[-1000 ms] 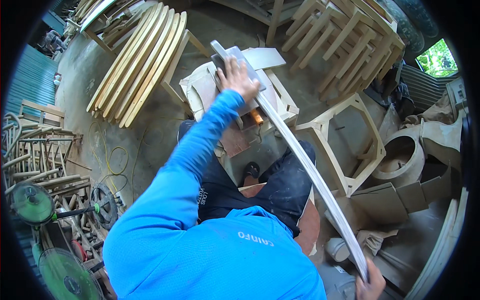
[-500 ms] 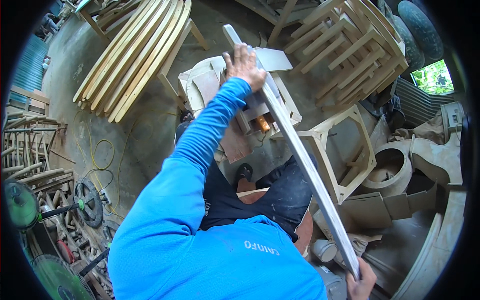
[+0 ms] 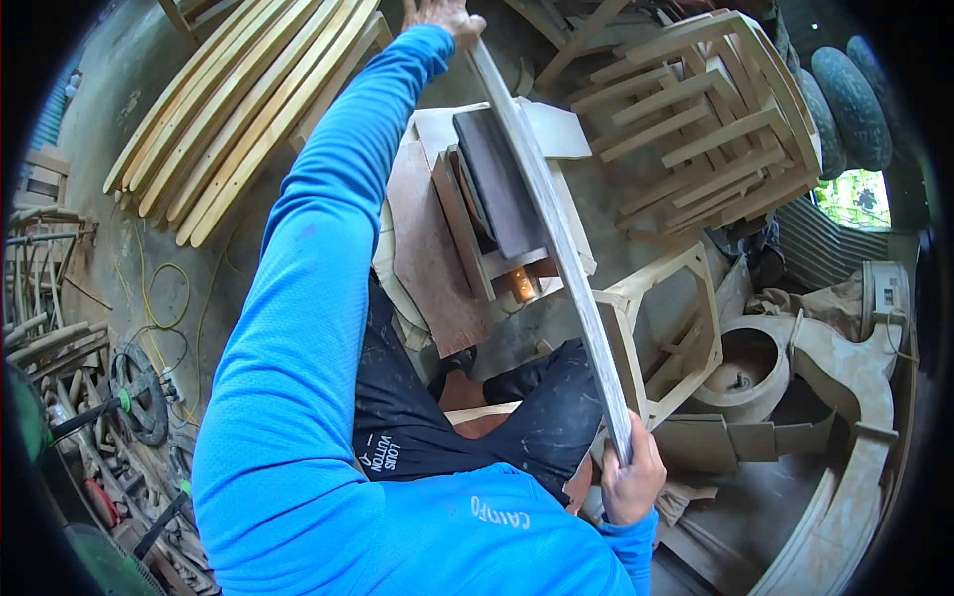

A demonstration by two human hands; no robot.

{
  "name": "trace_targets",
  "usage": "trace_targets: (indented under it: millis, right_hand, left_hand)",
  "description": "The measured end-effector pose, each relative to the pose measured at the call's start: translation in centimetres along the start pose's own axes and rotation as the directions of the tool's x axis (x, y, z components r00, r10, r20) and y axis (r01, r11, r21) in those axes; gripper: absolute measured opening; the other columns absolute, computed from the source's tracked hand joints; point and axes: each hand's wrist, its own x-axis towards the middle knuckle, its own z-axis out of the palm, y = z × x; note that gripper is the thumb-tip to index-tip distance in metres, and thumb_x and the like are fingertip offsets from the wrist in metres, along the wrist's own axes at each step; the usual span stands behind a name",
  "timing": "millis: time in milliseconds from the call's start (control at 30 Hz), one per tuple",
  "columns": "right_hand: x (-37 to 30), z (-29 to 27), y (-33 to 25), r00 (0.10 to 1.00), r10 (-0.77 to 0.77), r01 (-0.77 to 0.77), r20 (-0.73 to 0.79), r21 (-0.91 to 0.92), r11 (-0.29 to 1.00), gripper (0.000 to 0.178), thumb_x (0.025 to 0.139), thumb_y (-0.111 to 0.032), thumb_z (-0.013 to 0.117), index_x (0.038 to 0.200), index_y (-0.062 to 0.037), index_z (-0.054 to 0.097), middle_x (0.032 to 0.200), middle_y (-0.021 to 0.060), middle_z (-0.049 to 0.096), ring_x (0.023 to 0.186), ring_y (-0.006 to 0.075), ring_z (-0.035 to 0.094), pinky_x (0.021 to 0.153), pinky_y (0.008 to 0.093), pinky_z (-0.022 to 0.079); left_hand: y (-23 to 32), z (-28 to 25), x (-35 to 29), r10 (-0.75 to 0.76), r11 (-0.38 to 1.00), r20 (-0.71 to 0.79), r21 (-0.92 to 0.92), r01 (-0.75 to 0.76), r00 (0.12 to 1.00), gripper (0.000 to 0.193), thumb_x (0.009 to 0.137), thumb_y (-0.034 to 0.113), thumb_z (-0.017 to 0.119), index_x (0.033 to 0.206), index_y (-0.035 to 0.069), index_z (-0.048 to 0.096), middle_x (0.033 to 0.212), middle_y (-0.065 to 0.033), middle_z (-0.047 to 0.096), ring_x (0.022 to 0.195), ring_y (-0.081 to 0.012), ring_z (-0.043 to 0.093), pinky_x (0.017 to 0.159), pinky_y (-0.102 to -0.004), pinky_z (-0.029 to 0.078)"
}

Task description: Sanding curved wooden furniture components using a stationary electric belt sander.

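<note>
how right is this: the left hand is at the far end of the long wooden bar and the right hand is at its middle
Not quite: the right hand is at the bar's near end, not its middle, as the head view shows. The left hand is at the far end of the long wooden bar.

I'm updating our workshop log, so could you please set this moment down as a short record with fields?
Left hand: at the far end of the wooden strip, partly cut off by the picture's edge; grip unclear
Right hand: closed around the strip's near end
Strip position: slanting along the right side of a dark belt-like pad; contact unclear
By the pad: orange cylinder, reddish-brown sheet
Ahead left: stacked curved wooden slats
Ahead right: stacked wooden frames
Right of strip: open polygonal wooden frame
</note>
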Motion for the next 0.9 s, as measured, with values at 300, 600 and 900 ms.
trace_targets:
  millis: [300,600,900]
  right_hand:
    - [11.2,5.7,-5.6,0.992,-0.100,0.094,0.076,0.070,0.993,0.048,0.090,-0.010,0.067,0.136,-0.0112,0.055,0.109,0.0256,0.068,0.095,0.0476,0.067,0.078,0.0499,0.056]
    - [6.6,3.8,2.2,0.966,-0.257,0.253,0.021,0.109,0.961,0.059,0.085,-0.010,0.067,0.142,-0.0198,0.053,0.095,0.0188,0.065,0.081,0.0437,0.067,0.068,0.0509,0.054]
    - [-11.3,-9.8,20.4,0.895,0.013,-0.226,0.446,0.429,0.875,0.044,0.080,-0.009,0.076,0.122,-0.0002,0.068,0.098,0.0139,0.075,0.086,0.0190,0.072,0.080,0.0322,0.056]
  left_hand:
    - [-0.4,1.0,2.2,-0.034,0.998,0.026,-0.054,0.036,0.999,0.090,0.089,0.044,0.048,0.164,0.008,0.014,0.172,-0.0175,-0.005,0.159,-0.0317,-0.011,0.127,-0.0518,-0.002]
    - [1.6,3.9,-5.2,0.005,0.993,-0.099,0.120,0.007,0.995,0.086,0.090,0.046,0.048,0.163,0.011,0.020,0.171,-0.0190,0.005,0.159,-0.0342,-0.003,0.127,-0.0536,0.002]
    - [14.4,3.4,-33.3,0.190,0.982,0.104,-0.001,-0.191,0.976,0.080,0.084,0.039,0.059,0.153,0.001,0.039,0.165,-0.0298,0.017,0.156,-0.0470,0.001,0.125,-0.0611,0.004]
